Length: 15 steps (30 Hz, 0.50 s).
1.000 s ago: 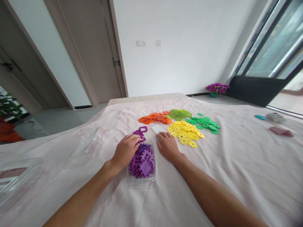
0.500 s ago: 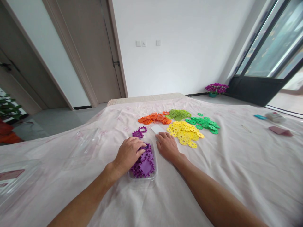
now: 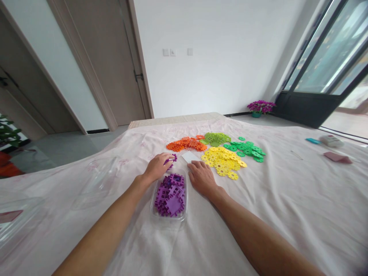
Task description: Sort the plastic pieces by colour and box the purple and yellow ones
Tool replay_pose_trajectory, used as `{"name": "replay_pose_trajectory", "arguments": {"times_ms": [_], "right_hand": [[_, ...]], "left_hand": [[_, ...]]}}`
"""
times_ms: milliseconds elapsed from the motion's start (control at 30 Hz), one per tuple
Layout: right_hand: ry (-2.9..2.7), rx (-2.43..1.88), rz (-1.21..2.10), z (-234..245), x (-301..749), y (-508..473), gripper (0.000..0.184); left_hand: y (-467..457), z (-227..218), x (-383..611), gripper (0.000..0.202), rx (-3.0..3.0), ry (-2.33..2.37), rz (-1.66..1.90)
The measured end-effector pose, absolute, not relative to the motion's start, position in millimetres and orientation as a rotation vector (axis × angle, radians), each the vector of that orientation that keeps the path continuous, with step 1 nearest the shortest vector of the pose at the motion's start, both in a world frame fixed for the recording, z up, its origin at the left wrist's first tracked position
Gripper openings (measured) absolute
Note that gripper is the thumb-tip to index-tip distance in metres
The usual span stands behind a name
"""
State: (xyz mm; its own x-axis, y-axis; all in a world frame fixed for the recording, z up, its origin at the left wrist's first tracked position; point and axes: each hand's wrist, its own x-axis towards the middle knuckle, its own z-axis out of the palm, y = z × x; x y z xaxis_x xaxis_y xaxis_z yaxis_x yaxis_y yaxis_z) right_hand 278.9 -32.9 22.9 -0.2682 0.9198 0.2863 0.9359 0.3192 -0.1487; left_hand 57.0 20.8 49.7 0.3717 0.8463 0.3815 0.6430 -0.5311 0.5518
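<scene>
A clear plastic tray [image 3: 152,209] full of purple square pieces [image 3: 170,194] lies on the pink sheet in front of me. My left hand [image 3: 156,167] is past the tray's far left corner, fingers curled over the loose purple pieces [image 3: 173,156] lying there. My right hand [image 3: 202,177] rests flat on the sheet beside the tray's right edge, fingers stretched out, fingertips at a white card [image 3: 189,156]. Beyond it lie heaps of yellow [image 3: 223,160], orange [image 3: 186,144], light green [image 3: 217,138] and dark green pieces [image 3: 247,148].
Clear empty plastic containers [image 3: 97,180] lie on the sheet to the left, another at the far left edge [image 3: 17,222]. At the right are a dark red card [image 3: 336,157], a teal item [image 3: 312,140] and a white object [image 3: 330,140]. Doors and a flower pot [image 3: 260,107] stand beyond.
My left hand lifted off the purple pieces in the tray and moved forward to the loose purple pieces beyond it. My right hand stayed put.
</scene>
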Motion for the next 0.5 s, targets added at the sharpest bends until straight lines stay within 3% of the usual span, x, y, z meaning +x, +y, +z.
{"name": "replay_pose_trajectory", "arguments": {"times_ms": [233,500], "right_hand": [[-2.275,-1.671,-0.049,24,279,-33,0.034],[-2.272,-1.646,-0.062,23,280,-33,0.033]], "left_hand": [[46,28,50,0.043,1.934,1.266,0.949],[41,22,37,0.025,2.38,1.36,0.803]]}}
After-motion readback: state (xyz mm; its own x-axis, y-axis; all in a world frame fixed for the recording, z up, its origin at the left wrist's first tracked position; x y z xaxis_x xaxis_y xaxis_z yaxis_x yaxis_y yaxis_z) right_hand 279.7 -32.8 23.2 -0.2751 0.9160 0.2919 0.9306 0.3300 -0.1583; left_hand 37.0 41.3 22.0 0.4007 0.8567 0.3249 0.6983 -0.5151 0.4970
